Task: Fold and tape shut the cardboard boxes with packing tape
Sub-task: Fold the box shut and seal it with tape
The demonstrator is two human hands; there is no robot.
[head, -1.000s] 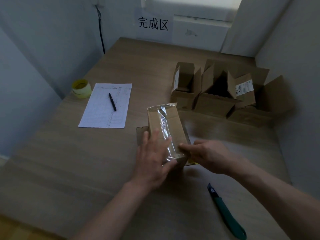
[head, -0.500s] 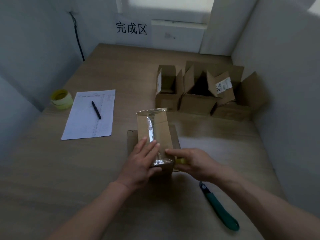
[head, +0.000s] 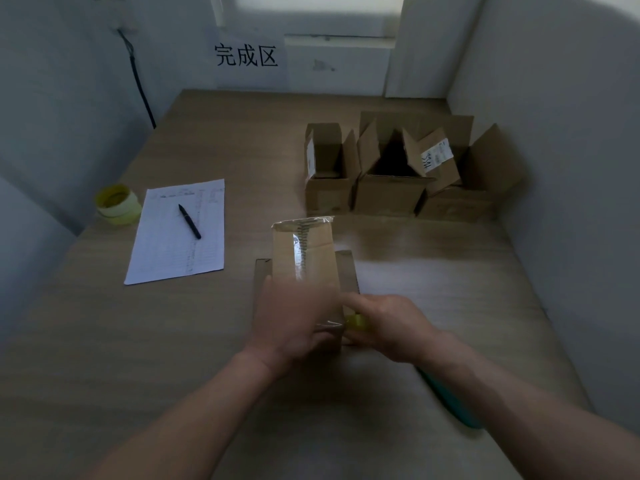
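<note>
Taped box at table centre, left hand on its near end, right hand touching at 3 o'clock. Three open boxes in a row at 1 o'clock. Sheet at 10 o'clock, pen on it; tape roll just left. Knife at 5 o'clock, partly under the right forearm.

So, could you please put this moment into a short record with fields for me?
box in work: small cardboard box, clear tape strip along its top
left hand: blurred, flat on the near end of the strip
right hand: at the box's right side, holds a yellow tape roll
waiting: three open boxes at the back right
also on table: paper sheet with pen, spare tape roll, green cutter
</note>
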